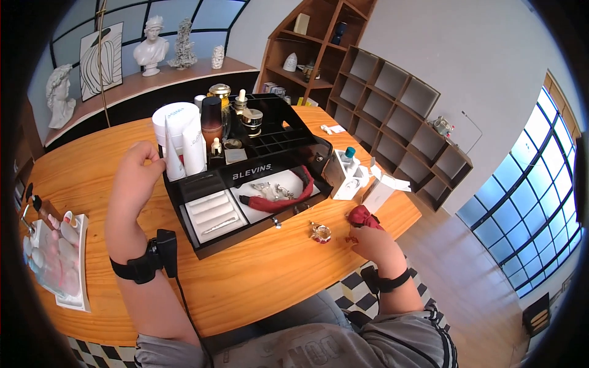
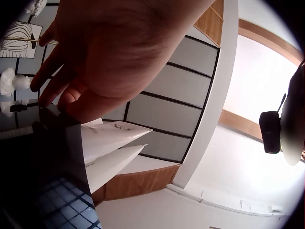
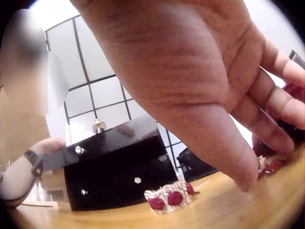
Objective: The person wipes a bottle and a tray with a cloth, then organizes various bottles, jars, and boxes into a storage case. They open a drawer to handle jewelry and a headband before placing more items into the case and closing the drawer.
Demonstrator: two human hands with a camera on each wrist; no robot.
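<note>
My left hand (image 1: 138, 168) is at the left rear corner of a black organizer box (image 1: 215, 250) marked BLEVINS, thumb right at its edge and fingers loosely bent. In the left wrist view, the fingers overlap the dark box beside white tubes. My right hand (image 1: 375, 245) reaches over a dark red bunched cloth piece (image 1: 362, 216) near the table's right edge. Its fingers lie extended in the right wrist view, thumb tip beside small red jewelry (image 3: 270, 167). Left of it sits a sparkly bracelet with red rose-like beads (image 3: 175, 198). The box's open front holds a red headband (image 1: 305, 195) and silver jewelry (image 1: 270, 191).
White tubes (image 1: 194, 147), a brown pump bottle (image 1: 211, 119) and gold-lidded jars stand on the box. Right of it are a white carton (image 1: 343, 184) with a teal-capped bottle and an opened white box (image 1: 381, 193). A tray of makeup items (image 1: 80, 282) lies left.
</note>
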